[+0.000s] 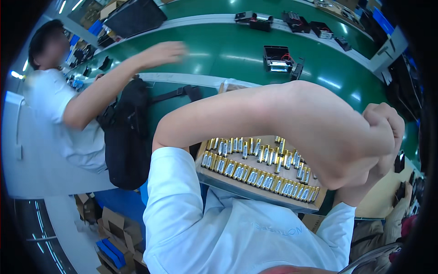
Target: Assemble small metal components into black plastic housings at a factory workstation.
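My left arm reaches across in front of me, its wrist bent. My left hand (344,153) is at the right, against my right forearm; its fingers are hidden. Just beyond it my right hand (385,121) is raised with its fingers curled closed, and whatever may be inside is out of sight. Below my left forearm is a shallow cardboard tray (255,191) of small gold-and-silver cylindrical batteries (255,176). They stand in a full front row and looser rows behind, partly covered by my arm. Neither hand visibly touches the batteries.
A green work surface (214,43) curves past the tray, with an open black device box (277,59) and more black devices (296,22) further back. At left, a co-worker (50,105) stretches an arm out beside a black backpack (130,137). Cardboard boxes (116,223) stand lower left.
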`<state>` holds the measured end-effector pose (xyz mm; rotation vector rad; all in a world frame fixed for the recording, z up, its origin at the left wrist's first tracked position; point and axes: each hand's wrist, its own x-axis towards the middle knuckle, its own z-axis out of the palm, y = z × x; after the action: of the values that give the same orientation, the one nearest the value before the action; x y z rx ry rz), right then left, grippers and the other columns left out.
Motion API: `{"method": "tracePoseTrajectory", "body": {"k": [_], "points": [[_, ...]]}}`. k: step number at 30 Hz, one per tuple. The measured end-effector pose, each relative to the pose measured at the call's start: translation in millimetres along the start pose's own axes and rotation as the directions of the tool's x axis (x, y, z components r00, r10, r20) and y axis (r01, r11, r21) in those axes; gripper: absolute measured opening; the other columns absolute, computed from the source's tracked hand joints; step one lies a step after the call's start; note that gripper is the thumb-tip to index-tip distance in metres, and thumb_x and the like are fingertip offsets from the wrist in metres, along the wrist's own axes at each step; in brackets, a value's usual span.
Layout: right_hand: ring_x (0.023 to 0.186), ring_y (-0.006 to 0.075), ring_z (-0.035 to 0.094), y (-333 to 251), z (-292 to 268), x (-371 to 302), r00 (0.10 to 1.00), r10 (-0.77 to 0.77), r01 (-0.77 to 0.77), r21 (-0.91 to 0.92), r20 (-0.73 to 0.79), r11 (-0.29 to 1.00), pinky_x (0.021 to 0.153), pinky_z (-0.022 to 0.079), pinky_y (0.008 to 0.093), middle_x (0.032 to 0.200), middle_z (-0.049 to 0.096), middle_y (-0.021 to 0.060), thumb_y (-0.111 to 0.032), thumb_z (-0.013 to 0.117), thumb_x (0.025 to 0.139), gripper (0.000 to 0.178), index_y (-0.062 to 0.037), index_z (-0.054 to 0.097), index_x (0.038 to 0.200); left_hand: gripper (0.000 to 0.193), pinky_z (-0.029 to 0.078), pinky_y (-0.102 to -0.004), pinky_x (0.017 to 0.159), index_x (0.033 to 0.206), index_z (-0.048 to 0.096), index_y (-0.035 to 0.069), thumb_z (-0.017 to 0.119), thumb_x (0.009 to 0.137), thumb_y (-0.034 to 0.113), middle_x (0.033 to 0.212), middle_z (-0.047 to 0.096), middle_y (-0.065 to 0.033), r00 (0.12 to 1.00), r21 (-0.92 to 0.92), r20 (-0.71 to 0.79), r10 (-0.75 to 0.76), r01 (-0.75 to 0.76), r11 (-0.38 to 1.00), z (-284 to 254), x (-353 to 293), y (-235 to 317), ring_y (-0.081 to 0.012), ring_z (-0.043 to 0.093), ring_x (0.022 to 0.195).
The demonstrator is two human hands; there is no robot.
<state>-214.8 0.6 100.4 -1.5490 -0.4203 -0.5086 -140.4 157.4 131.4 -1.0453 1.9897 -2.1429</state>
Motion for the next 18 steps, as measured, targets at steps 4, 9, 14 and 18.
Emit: {"method": "tracePoseTrajectory", "body": {"k": [4,9,14,18], "points": [[0.058,0.0134,0.047,21,10,4,0.993,-0.087,0.097,-0.13,0.085,0.987,0.055,0.037,0.0218,0.067,0.059,0.0045,0.001,0.061,0.07,0.01,0.0007,0.066,0.079,0.026,0.031,-0.0292,0.053,0.056,0.039,0.02,0.062,0.062,0.011,0.052,0.041,0.0056,0.878,-0.038,0.346,-0.331,0.366,0.93,-28,-19,7,-0.0135,0.025,0.049],[0.058,0.0137,0.046,14,17,12,0.774,0.163,-0.073,-0.169,0.612,0.983,0.055,0.036,0.0229,0.07,0.06,0.0055,0.001,0.06,0.074,0.011,0.0016,0.067,0.084,0.018,0.041,-0.0274,0.056,0.081,0.064,0.008,0.073,0.079,0.024,0.067,0.06,-0.0016,0.28,0.538,0.624,-0.73,0.523,0.661,-192,-21,-19,-0.0191,0.047,0.054],[0.057,0.0132,0.044,30,46,15,0.705,0.083,0.096,-0.211,0.704,0.973,0.055,0.036,0.0227,0.074,0.062,0.0065,0.001,0.06,0.076,0.009,0.0011,0.066,0.083,0.041,0.053,-0.0363,0.076,0.108,0.064,0.002,0.07,0.086,0.037,0.096,0.066,-0.0176,-0.271,0.953,-0.278,-0.922,0.04,-0.3,-420,-58,98,-0.0288,0.064,0.086],[0.058,0.0124,0.044,38,49,13,0.686,0.145,0.126,-0.313,0.713,0.941,0.054,0.035,0.0224,0.075,0.061,0.0067,0.002,0.059,0.076,0.009,0.0021,0.065,0.083,0.068,0.05,-0.0429,0.089,0.123,0.052,-0.005,0.069,0.084,0.049,0.112,0.058,-0.0278,-0.642,0.82,-0.509,-0.573,-0.161,-0.549,-463,-63,187,-0.0392,0.06,0.103]]}}
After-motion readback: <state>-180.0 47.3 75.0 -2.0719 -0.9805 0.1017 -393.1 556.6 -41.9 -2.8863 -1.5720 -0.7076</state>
